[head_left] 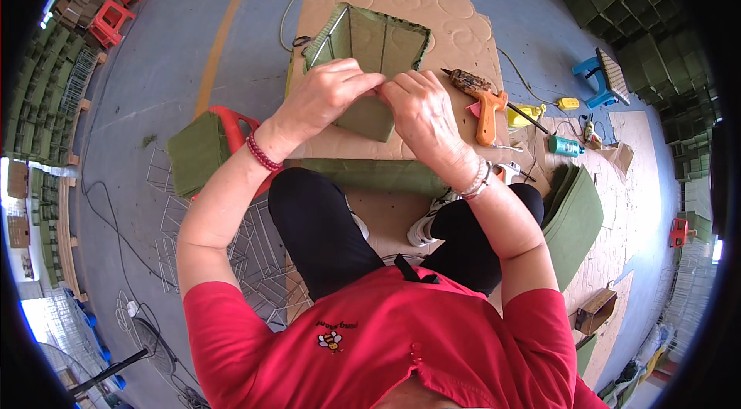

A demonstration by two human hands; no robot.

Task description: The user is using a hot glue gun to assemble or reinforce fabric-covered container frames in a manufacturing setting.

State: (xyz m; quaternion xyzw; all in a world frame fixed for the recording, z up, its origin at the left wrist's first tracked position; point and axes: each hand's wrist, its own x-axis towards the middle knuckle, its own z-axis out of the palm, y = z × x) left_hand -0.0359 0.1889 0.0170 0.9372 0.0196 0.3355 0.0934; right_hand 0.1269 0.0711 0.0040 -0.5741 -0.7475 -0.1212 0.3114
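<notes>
A box of green fabric on a wire frame (370,117) stands on a cardboard-topped surface (459,27), its open top showing the thin metal rods inside. My left hand (337,96) and my right hand (423,112) meet at its near rim. Thumbs and fingers of both are pinched together there, closed on the box's edge; the fingertips hide the exact spot of fabric. Right of the box lies an orange glue gun (486,119) with a dark, crusted front end. Black-handled scissors (301,42) rest by the box's far left corner. Folded green fabric (363,175) lies just before my knees.
Green sheets (199,153) sit on a red stool (231,127) at my left, above bare wire frames (255,278). More green sheets (575,216) are stacked at right. Beyond are a green bottle (566,147), a blue stool (594,81) and a trailing cord (525,79).
</notes>
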